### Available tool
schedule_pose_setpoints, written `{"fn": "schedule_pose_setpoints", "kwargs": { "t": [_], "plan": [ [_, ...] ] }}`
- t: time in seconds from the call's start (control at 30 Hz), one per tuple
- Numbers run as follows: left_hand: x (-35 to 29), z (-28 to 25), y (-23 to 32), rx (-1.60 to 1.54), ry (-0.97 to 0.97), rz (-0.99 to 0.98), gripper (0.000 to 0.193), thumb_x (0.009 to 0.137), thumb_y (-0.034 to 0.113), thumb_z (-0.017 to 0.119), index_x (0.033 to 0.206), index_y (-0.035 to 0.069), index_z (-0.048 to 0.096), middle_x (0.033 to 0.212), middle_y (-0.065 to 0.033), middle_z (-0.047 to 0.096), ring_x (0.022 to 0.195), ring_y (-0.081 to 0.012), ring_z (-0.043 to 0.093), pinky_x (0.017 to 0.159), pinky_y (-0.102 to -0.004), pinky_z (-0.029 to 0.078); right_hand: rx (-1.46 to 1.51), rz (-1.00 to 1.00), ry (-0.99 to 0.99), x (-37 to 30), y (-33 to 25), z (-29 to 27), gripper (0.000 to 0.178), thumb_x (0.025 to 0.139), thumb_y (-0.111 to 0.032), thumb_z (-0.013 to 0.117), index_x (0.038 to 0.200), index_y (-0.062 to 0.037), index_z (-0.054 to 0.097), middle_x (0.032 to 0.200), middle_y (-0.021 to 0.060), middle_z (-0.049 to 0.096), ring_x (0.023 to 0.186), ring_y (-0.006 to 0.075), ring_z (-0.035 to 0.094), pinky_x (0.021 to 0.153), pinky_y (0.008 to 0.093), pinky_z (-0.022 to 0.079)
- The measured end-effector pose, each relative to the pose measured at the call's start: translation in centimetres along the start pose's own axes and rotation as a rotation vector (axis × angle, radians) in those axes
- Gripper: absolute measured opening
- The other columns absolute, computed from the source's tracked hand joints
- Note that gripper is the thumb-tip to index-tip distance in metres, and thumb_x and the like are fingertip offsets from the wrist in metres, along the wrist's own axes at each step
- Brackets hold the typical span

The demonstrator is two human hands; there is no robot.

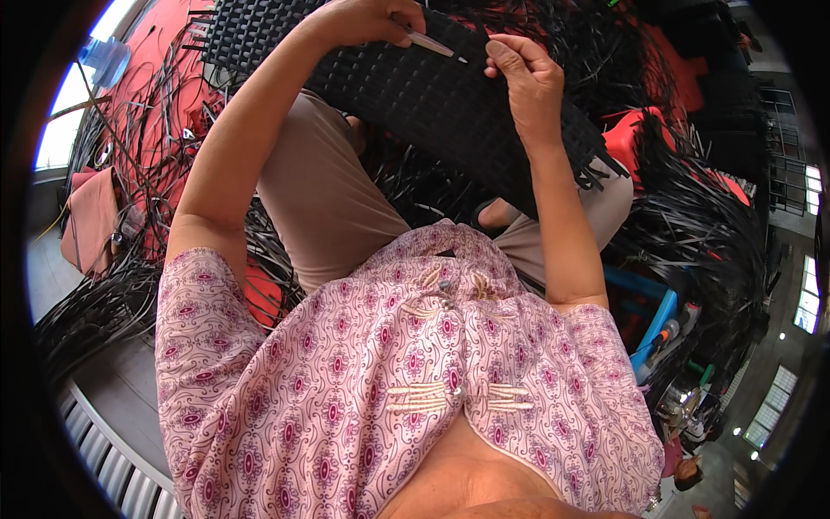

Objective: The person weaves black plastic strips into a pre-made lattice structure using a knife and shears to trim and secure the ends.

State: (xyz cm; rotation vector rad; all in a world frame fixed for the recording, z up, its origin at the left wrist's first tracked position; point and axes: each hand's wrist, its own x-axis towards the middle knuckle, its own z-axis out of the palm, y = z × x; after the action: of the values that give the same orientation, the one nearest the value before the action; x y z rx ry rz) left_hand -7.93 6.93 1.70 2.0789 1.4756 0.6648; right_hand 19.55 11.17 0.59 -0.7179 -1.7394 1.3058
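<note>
Across my knees lies a black woven panel (432,112) of flat plastic strips, with loose strip ends at its right corner. Over its far edge, my left hand (372,22) is closed on a slim, pale pointed tool (437,45), whose tip points right, just above the weave. My right hand (527,73) is held over the panel, to the right of that tip. Its thumb and fingers are pressed together in a pinch; what is between them blends into the dark weave and cannot be made out.
Loose black strips (700,208) are heaped at the right, and more lie tangled over the red covering (160,82) at the left. A red plastic stool (624,143) stands beyond my right knee. A blue crate (653,324) with tools is by my right elbow.
</note>
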Motion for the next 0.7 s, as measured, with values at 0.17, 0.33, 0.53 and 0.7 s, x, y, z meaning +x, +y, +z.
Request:
{"fn": "schedule_pose_setpoints", "kwargs": {
  "t": [0.17, 0.33, 0.53, 0.7],
  "plan": [
    [0.2, 0.6, 1.6, 0.019, 0.06, -0.074, 0.027, 0.072, 0.013, 0.081, 0.097, 0.009, 0.075, 0.086, -0.0087, 0.074, 0.081, -0.0215, 0.072, 0.074, -0.0354, 0.056, -0.529, 0.075, 0.036, -1.3, -0.6, -0.7, 0.016, 0.084, -0.019, 0.074, 0.082, -0.0037, 0.074, 0.066, 0.0081, 0.068, 0.059, 0.0152, 0.065, 0.061, 0.0304, 0.052],
    [-0.3, 1.1, 1.1, 0.028, 0.115, 0.026, 0.026, 0.073, 0.014, 0.08, 0.097, 0.009, 0.076, 0.087, -0.0092, 0.073, 0.082, -0.0229, 0.072, 0.074, -0.036, 0.056, -0.863, -0.166, 0.156, -1.4, -0.5, 0.7, 0.017, 0.078, -0.018, 0.069, 0.067, -0.0058, 0.065, 0.066, 0.0109, 0.068, 0.06, 0.0297, 0.067, 0.06, 0.0383, 0.054],
    [-0.7, 0.9, 1.5, 0.08, 0.115, 0.04, 0.025, 0.073, 0.015, 0.08, 0.097, 0.01, 0.075, 0.087, -0.0099, 0.073, 0.082, -0.0248, 0.071, 0.074, -0.0368, 0.055, -1.004, -0.17, 0.1, -1.0, 0.2, 1.3, 0.015, 0.08, -0.017, 0.068, 0.071, -0.0052, 0.067, 0.072, 0.0128, 0.07, 0.067, 0.0329, 0.069, 0.063, 0.0414, 0.055],
    [-1.2, 0.3, 1.8, 0.173, 0.135, 0.037, 0.023, 0.073, 0.017, 0.079, 0.094, 0.01, 0.075, 0.087, -0.0095, 0.072, 0.081, -0.0268, 0.071, 0.073, -0.0384, 0.054, -1.103, -0.177, -0.043, 0.0, 0.5, 1.5, 0.016, 0.084, -0.02, 0.072, 0.081, -0.005, 0.068, 0.082, 0.0144, 0.072, 0.077, 0.0332, 0.071, 0.068, 0.042, 0.057]
  ]
}}
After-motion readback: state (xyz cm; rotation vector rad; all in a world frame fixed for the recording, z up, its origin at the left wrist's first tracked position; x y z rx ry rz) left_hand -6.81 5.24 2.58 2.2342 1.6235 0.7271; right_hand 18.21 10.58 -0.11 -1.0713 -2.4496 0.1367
